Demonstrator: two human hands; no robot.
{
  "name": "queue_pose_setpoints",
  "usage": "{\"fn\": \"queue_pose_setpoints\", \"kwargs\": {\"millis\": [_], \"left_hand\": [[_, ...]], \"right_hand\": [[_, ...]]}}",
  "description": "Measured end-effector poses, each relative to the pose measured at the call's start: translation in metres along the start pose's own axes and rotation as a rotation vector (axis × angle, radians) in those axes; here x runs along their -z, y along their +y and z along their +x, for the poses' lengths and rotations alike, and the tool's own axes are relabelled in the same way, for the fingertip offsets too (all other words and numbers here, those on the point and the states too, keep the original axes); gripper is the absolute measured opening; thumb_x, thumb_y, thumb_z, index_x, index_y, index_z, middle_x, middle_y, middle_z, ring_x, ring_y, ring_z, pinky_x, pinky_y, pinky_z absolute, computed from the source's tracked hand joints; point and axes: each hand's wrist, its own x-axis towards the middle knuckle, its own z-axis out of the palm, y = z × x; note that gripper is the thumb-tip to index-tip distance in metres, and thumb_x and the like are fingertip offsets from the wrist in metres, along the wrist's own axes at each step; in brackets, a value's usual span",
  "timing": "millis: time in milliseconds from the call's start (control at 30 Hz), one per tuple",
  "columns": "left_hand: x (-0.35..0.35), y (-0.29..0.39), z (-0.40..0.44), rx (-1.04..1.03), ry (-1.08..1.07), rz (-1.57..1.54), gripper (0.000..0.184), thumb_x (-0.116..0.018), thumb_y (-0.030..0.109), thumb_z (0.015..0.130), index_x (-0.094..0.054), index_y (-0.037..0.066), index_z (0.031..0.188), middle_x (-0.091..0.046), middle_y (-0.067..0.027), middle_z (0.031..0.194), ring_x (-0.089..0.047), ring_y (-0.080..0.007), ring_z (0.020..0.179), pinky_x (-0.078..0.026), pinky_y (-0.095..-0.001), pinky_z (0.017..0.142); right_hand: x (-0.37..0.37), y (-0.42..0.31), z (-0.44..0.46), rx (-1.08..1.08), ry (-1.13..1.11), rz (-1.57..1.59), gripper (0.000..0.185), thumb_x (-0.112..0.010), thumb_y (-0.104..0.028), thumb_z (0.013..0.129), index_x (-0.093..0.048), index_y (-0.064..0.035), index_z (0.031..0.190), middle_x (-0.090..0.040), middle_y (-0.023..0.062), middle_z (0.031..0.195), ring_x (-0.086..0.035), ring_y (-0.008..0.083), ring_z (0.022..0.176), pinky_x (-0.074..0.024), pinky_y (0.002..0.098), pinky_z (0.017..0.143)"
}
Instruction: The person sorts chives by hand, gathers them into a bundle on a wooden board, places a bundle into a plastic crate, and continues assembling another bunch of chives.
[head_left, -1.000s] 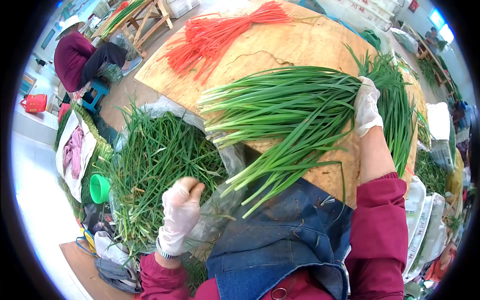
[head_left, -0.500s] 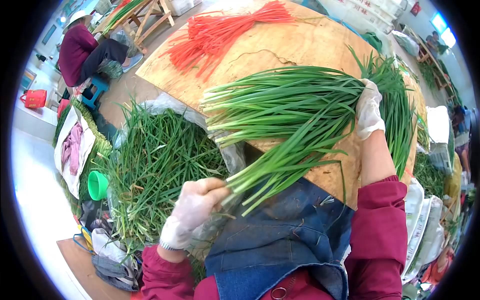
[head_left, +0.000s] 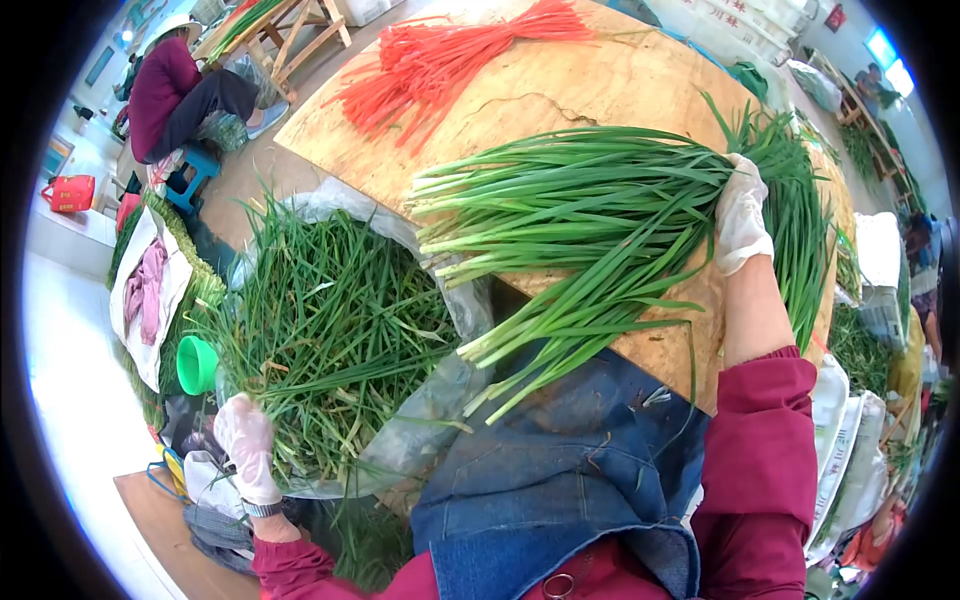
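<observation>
A large bunch of garlic chives (head_left: 600, 220) lies across the wooden board, its pale stem ends pointing left and some hanging over the near edge. My right hand (head_left: 742, 215), in a thin whitish glove, is closed around the leafy end of this bunch. More chive leaves (head_left: 800, 240) spread beyond that hand on the right. My left hand (head_left: 247, 447), gloved too, is at the left rim of a plastic-lined heap of loose chive leaves (head_left: 330, 310). Its fingers are closed and partly blurred; a few long leaves seem to trail from them over the heap.
Red ties (head_left: 450, 65) lie at the back of the wooden board (head_left: 640, 90). A green cup (head_left: 197, 365) stands left of the heap. A person (head_left: 175, 90) sits at the far left near a wooden stand. White crates (head_left: 740, 30) are stacked behind the board.
My left hand has left the stem ends at the bunch's near side and moved left and down to the heap's edge. My right hand keeps its hold, almost still.
</observation>
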Motion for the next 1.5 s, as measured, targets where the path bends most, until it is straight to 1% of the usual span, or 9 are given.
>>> {"fn": "queue_pose_setpoints", "kwargs": {"millis": [67, 167, 267, 533, 733, 833, 1267, 1400, 1500], "left_hand": [[0.000, 0.007, -0.003, -0.168, -0.071, -0.518, 0.013, -0.059, 0.010, 0.078, -0.067, 0.001, 0.084, -0.063, -0.0171, 0.069, -0.058, -0.0290, 0.058, -0.045, -0.0373, 0.058], [0.029, 0.014, -0.010, 0.205, -0.373, -1.130, 0.014, -0.060, 0.005, 0.080, -0.065, -0.004, 0.088, -0.061, -0.0031, 0.065, -0.048, -0.0057, 0.051, -0.039, -0.0213, 0.048], [0.072, 0.003, -0.013, 0.212, -0.332, -1.215, 0.014, -0.058, 0.008, 0.082, -0.065, -0.004, 0.084, -0.059, -0.0052, 0.063, -0.045, -0.0068, 0.045, -0.033, -0.0201, 0.043], [0.134, 0.042, 0.013, -0.625, 0.146, -1.841, 0.024, -0.051, 0.015, 0.092, -0.061, -0.003, 0.104, -0.044, 0.0019, 0.051, -0.035, -0.0059, 0.045, -0.043, -0.0288, 0.059], [0.187, 0.182, 0.010, -0.417, -0.044, -1.589, 0.018, -0.057, 0.008, 0.088, -0.064, -0.003, 0.101, -0.061, -0.0045, 0.071, -0.049, -0.0063, 0.053, -0.046, -0.0245, 0.057], [0.149, 0.214, 0.008, -0.878, 0.355, -0.887, 0.024, -0.071, 0.010, 0.074, -0.065, 0.001, 0.096, -0.063, -0.0129, 0.089, -0.059, -0.0233, 0.082, -0.047, -0.0318, 0.069], [0.048, 0.112, -0.033, -0.509, -0.643, -0.824, 0.014, -0.063, 0.011, 0.079, -0.067, 0.001, 0.088, -0.065, -0.0133, 0.078, -0.063, -0.0230, 0.066, -0.051, -0.0312, 0.062], [0.040, 0.005, -0.007, -0.259, -0.161, 0.109, 0.016, -0.063, 0.010, 0.076, -0.066, 0.006, 0.091, -0.064, -0.0129, 0.092, -0.059, -0.0304, 0.085, -0.046, -0.0390, 0.076], [0.031, 0.022, -0.002, -0.282, 0.088, -0.126, 0.021, -0.063, 0.009, 0.077, -0.064, 0.004, 0.098, -0.061, -0.0168, 0.097, -0.057, -0.0324, 0.092, -0.044, -0.0404, 0.082]], "right_hand": [[0.004, 0.008, 0.016, 0.030, -0.026, -0.016, 0.018, -0.057, -0.018, 0.077, -0.060, -0.0009, 0.077, -0.062, 0.0079, 0.071, -0.058, 0.0211, 0.056, -0.0484, 0.0329, 0.056], [0.006, 0.012, 0.025, -0.011, -0.051, 0.106, 0.024, -0.068, -0.010, 0.065, -0.058, 0.0065, 0.080, -0.061, 0.0126, 0.076, -0.056, 0.0228, 0.060, -0.0477, 0.0358, 0.057], [0.003, -0.003, -0.007, -0.037, -0.135, -0.037, 0.025, -0.052, -0.027, 0.082, -0.061, -0.0039, 0.083, -0.064, 0.0070, 0.075, -0.060, 0.0208, 0.062, -0.0497, 0.0312, 0.061], [0.000, 0.000, 0.004, -0.039, 0.012, 0.088, 0.021, -0.065, -0.010, 0.068, -0.058, 0.0059, 0.081, -0.060, 0.0108, 0.075, -0.056, 0.0220, 0.060, -0.0477, 0.0348, 0.058], [0.003, -0.002, -0.004, 0.004, -0.039, 0.054, 0.021, -0.063, -0.010, 0.069, -0.057, 0.0051, 0.081, -0.061, 0.0117, 0.075, -0.056, 0.0232, 0.058, -0.0478, 0.0367, 0.057], [0.001, -0.007, -0.011, -0.027, -0.073, 0.051, 0.021, -0.063, -0.010, 0.067, -0.058, 0.0052, 0.081, -0.061, 0.0118, 0.075, -0.055, 0.0235, 0.058, -0.0469, 0.0368, 0.056], [0.002, 0.001, 0.002, 0.047, -0.025, 0.009, 0.022, -0.060, -0.016, 0.073, -0.061, 0.0027, 0.084, -0.060, 0.0097, 0.073, -0.055, 0.0210, 0.060, -0.0450, 0.0348, 0.055], [0.004, 0.001, 0.003, 0.000, -0.050, 0.059, 0.020, -0.065, -0.011, 0.069, -0.060, 0.0025, 0.082, -0.057, 0.0080, 0.070, -0.051, 0.0194, 0.057, -0.0416, 0.0355, 0.053], [0.004, -0.002, -0.007, -0.037, -0.072, 0.101, 0.019, -0.064, -0.012, 0.068, -0.060, 0.0019, 0.081, -0.057, 0.0082, 0.068, -0.051, 0.0201, 0.055, -0.0429, 0.0352, 0.052]]}}
